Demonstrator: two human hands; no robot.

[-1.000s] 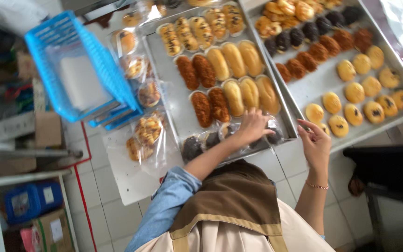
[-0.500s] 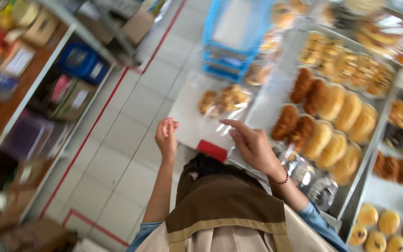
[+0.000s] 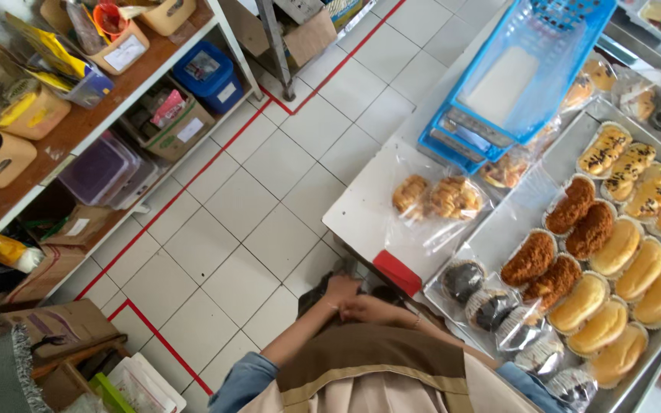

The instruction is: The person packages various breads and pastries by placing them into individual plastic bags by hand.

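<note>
Both hands dropped: left hand (image 3: 341, 290), right hand (image 3: 366, 309) fingers touching, below red box (image 3: 397, 272).

Dark bundle (image 3: 330, 287), maybe a black bag, sits low at the table's near edge, at 6 o'clock in view, mostly hidden; kind unclear. Left hand (image 3: 342, 291) rests on it, right hand (image 3: 369, 308) just beside at 4 o'clock, fingers curled, both touching it.

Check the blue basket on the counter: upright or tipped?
Tipped. The blue basket leans on its side on the white counter, its open mouth facing the camera, with a white sheet visible inside.
</note>
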